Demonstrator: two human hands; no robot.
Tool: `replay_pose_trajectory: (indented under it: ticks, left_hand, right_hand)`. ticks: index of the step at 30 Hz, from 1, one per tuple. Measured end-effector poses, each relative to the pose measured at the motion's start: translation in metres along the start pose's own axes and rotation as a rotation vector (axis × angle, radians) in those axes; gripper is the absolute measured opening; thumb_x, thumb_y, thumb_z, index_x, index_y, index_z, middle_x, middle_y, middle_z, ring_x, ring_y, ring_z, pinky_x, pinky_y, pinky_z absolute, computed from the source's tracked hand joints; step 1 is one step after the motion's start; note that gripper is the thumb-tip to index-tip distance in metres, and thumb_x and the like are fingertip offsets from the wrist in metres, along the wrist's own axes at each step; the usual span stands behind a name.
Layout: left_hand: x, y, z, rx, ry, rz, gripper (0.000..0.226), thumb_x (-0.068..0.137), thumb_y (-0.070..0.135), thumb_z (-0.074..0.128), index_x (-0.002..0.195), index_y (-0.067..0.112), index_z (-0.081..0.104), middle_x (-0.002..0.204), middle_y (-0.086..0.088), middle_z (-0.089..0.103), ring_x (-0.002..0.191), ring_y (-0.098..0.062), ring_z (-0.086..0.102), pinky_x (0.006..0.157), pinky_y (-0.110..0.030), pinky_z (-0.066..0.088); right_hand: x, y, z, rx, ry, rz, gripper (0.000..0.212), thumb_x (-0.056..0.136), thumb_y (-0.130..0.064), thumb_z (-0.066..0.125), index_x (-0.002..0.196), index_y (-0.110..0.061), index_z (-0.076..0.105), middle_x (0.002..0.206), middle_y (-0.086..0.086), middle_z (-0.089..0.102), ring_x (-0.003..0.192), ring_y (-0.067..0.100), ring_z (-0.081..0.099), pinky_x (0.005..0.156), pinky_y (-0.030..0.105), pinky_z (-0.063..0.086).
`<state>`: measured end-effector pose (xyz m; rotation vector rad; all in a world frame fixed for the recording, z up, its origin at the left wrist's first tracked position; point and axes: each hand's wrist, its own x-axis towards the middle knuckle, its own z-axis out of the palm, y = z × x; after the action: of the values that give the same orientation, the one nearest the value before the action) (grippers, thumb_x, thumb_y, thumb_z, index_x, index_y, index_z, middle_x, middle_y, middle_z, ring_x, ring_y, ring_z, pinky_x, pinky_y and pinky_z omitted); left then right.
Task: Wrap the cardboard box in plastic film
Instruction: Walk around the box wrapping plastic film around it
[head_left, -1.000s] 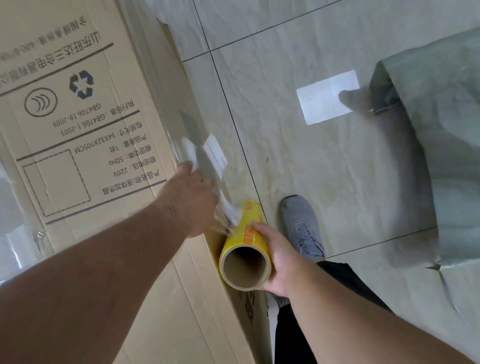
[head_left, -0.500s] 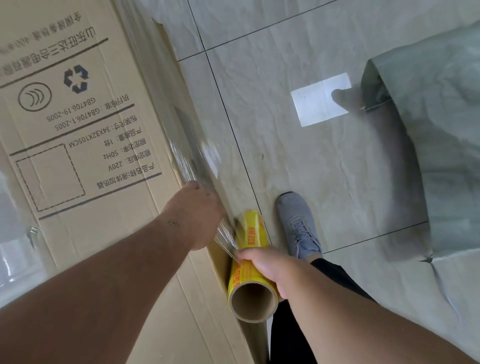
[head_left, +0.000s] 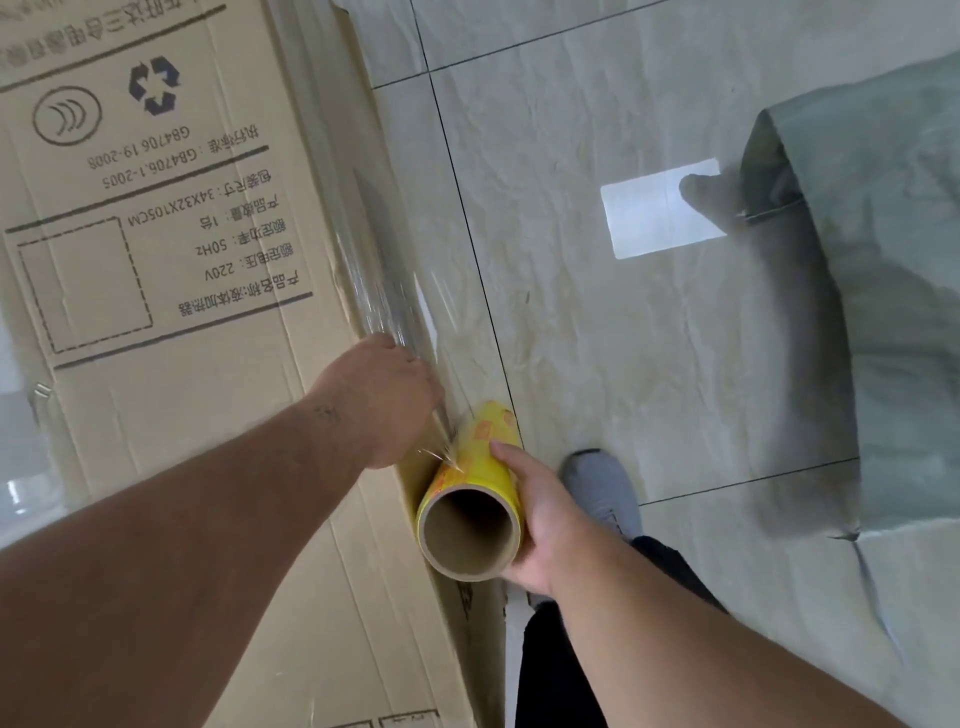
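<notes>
Cardboard box (head_left: 171, 332) lies at my left on the tiled floor (head_left: 613, 364), printed face up. My left hand (head_left: 382, 400) rests at its right edge, over the clear plastic film (head_left: 387, 306) stretched along that edge — whether those fingers pinch the film, I cannot tell. My right hand (head_left: 540, 525) grips the yellow film roll (head_left: 475, 493), fingers curled round it, open core toward me — just beside the box. My grey shoe (head_left: 602, 488) stands near the roll.

Glossy beige floor tiles (head_left: 597, 364), perhaps marble
</notes>
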<state>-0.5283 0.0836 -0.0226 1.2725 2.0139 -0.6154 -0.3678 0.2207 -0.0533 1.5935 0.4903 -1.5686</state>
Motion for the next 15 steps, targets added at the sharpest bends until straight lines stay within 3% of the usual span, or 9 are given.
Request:
replay_pose_trajectory:
  ticks: [4, 7, 9, 12, 15]
  left_hand:
    - [0.001, 0.002, -0.001, 0.012, -0.002, -0.008, 0.034, 0.093, 0.025, 0.053, 0.124, 0.033, 0.064, 0.123, 0.009, 0.065, 0.117, -0.018, 0.063, 0.1, -0.039, 0.043]
    - [-0.001, 0.009, -0.001, 0.004, -0.01, -0.023, 0.033, 0.094, 0.025, 0.052, 0.124, 0.033, 0.063, 0.121, 0.007, 0.066, 0.116, -0.019, 0.062, 0.101, -0.041, 0.043]
    - [-0.004, 0.017, 0.001, -0.033, -0.023, -0.03, 0.037, 0.092, 0.024, 0.051, 0.127, 0.031, 0.059, 0.121, 0.006, 0.066, 0.117, -0.021, 0.062, 0.104, -0.043, 0.042]
    - [-0.008, 0.022, -0.002, -0.018, -0.047, -0.035, 0.039, 0.092, 0.025, 0.05, 0.13, 0.031, 0.057, 0.122, 0.005, 0.065, 0.119, -0.022, 0.061, 0.106, -0.042, 0.039]
    - [-0.016, 0.032, -0.006, 0.057, -0.11, -0.012, 0.036, 0.094, 0.026, 0.051, 0.129, 0.031, 0.06, 0.123, 0.002, 0.063, 0.12, -0.024, 0.058, 0.107, -0.043, 0.037]
  right_hand:
    - [0.01, 0.008, 0.0, 0.046, -0.065, -0.017, 0.086, 0.069, -0.058, 0.096, 0.139, -0.014, 0.07, 0.118, 0.022, 0.083, 0.109, 0.043, 0.081, 0.105, 0.063, 0.06]
    - [0.004, 0.005, -0.008, -0.065, -0.043, -0.05, 0.071, 0.082, -0.059, 0.088, 0.135, -0.014, 0.073, 0.116, 0.021, 0.084, 0.11, 0.04, 0.081, 0.107, 0.06, 0.06]
    - [0.005, 0.01, -0.018, -0.175, -0.021, -0.054, 0.071, 0.082, -0.062, 0.087, 0.134, -0.015, 0.074, 0.117, 0.021, 0.083, 0.11, 0.04, 0.081, 0.107, 0.061, 0.061]
    - [0.019, 0.024, -0.025, -0.415, 0.074, -0.092, 0.12, 0.045, -0.076, 0.094, 0.148, -0.025, 0.06, 0.126, 0.018, 0.078, 0.11, 0.042, 0.079, 0.101, 0.064, 0.063]
    - [0.019, 0.028, -0.013, -0.727, 0.152, -0.089, 0.142, 0.041, -0.086, 0.078, 0.163, -0.026, 0.04, 0.147, 0.016, 0.065, 0.127, 0.043, 0.068, 0.112, 0.061, 0.054]
